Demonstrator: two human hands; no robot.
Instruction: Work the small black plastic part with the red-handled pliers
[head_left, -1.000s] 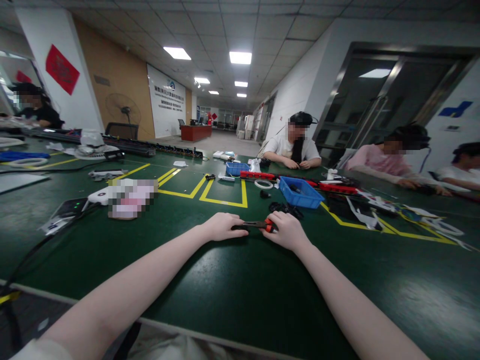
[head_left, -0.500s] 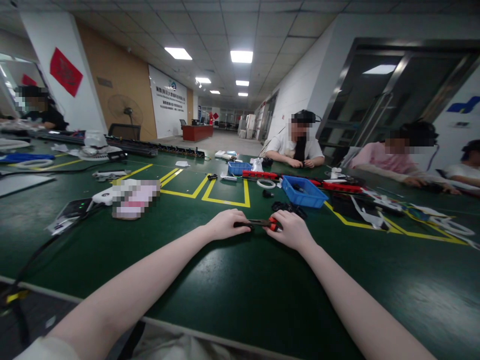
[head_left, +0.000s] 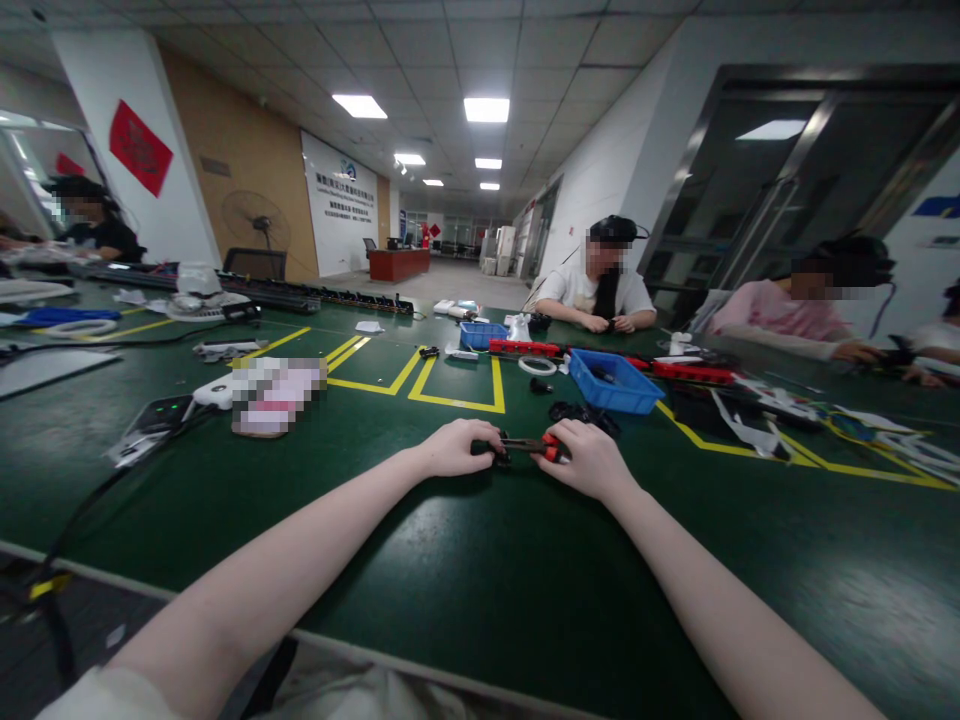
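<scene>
My right hand (head_left: 589, 455) is closed around the red and black handles of a pair of pliers (head_left: 553, 449). The tool's metal jaws point left, toward my left hand (head_left: 466, 448). My left fingers pinch a small black part (head_left: 501, 456), partly hidden by the fingertips. The tips of the jaws are at this part; whether they grip it I cannot tell. Both hands are just above the green table (head_left: 450, 570). Beyond my right hand lies a heap of small black parts (head_left: 581, 415).
A blue bin (head_left: 613, 385) with dark pieces stands past my right hand, a smaller blue bin (head_left: 482, 335) farther back. Yellow tape (head_left: 457, 406) marks the table. At left lie a phone-like device (head_left: 154, 425) and a black cable (head_left: 82, 505). A person (head_left: 600, 290) sits across the table.
The small black part now shows more clearly at my left fingertips, near the jaws. The whole view has shifted slightly. Both hands keep their holds.
</scene>
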